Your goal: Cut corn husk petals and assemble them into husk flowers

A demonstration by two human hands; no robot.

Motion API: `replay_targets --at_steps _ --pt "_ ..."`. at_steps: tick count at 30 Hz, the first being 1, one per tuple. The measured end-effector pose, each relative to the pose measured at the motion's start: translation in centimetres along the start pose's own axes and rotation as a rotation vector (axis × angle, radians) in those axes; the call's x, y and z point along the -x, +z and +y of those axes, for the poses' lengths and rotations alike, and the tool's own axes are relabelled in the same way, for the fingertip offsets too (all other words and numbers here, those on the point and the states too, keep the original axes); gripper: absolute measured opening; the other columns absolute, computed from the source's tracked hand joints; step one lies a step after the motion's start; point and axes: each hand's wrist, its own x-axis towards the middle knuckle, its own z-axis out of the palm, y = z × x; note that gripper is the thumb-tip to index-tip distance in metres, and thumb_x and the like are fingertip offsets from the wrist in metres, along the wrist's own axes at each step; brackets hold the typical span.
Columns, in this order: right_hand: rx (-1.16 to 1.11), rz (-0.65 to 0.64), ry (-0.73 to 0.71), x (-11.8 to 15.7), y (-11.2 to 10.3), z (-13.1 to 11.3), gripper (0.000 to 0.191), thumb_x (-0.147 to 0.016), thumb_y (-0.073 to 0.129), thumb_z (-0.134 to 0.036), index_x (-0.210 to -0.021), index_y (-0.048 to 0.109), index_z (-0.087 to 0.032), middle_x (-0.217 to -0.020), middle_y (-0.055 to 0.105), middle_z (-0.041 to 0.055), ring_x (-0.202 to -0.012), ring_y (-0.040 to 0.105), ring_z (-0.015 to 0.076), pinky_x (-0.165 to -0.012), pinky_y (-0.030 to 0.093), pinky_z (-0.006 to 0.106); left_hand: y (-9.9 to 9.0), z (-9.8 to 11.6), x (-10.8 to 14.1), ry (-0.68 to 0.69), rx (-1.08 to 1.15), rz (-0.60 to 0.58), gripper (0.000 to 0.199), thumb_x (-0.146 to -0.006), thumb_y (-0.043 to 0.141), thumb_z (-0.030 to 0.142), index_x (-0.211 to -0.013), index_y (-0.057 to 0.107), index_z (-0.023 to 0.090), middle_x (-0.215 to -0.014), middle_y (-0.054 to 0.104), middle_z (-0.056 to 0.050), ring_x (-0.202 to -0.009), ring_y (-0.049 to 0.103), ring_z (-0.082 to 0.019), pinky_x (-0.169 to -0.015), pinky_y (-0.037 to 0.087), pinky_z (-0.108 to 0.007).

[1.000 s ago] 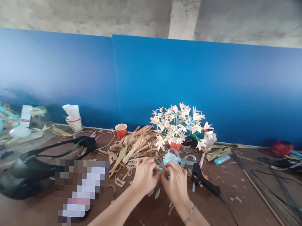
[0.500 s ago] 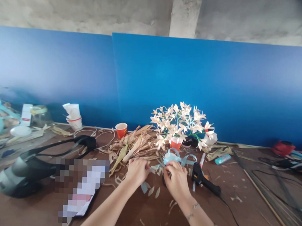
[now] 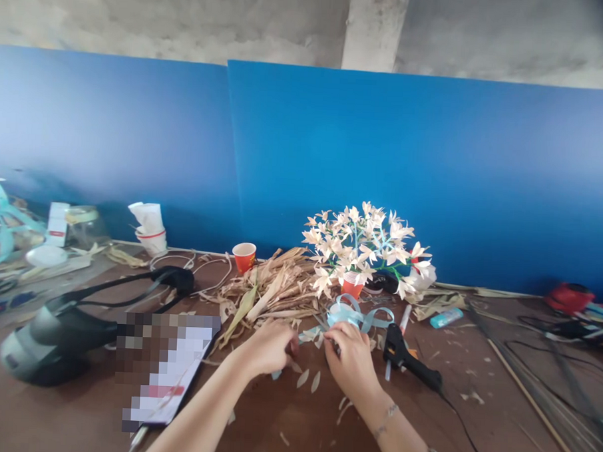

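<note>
My left hand [image 3: 272, 347] is closed, fingers curled inward, in front of a heap of dried husks [image 3: 279, 288]. A small piece of light blue ribbon [image 3: 276, 375] shows just below its fingers and seems held there. Close by on the right, my right hand [image 3: 350, 355] is closed in a pinch; what its fingers hold is hidden. Behind that hand lies a loose roll of light blue ribbon [image 3: 341, 313] with loops standing up. Pale cut petals [image 3: 303, 378] lie on the table between the hands. A black glue gun [image 3: 409, 359] rests right of my right hand.
White husk flowers [image 3: 363, 249] stand in a red paper cup [image 3: 351, 286]. Another red cup [image 3: 244, 257] stands behind the husks. At left lie a black-and-grey headset [image 3: 51, 345] and a blurred-out flat object [image 3: 175, 367]. A glue gun cord [image 3: 465, 426] runs toward the front edge.
My left hand has drawn slightly left and nearer to me, and the blue ribbon piece has shifted with it. My right hand stays almost in place. The view has shifted slightly.
</note>
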Motion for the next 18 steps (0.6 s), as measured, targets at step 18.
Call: replay_targets --at_steps 18 --pt "-0.395 -0.043 0.031 -0.1 0.6 -0.9 0.01 -0.075 0.055 -0.014 -0.07 0.063 -0.019 -0.083 0.063 0.0052 -0.08 0.058 0.018 -0.074 0.044 0.03 0.1 1.2 0.1 0.185 0.078 0.238 0.011 -0.08 0.047 0.015 -0.082 0.057 0.02 -0.095 0.055 -0.006 -0.099 0.047 -0.02 -0.088 0.036 -0.033"
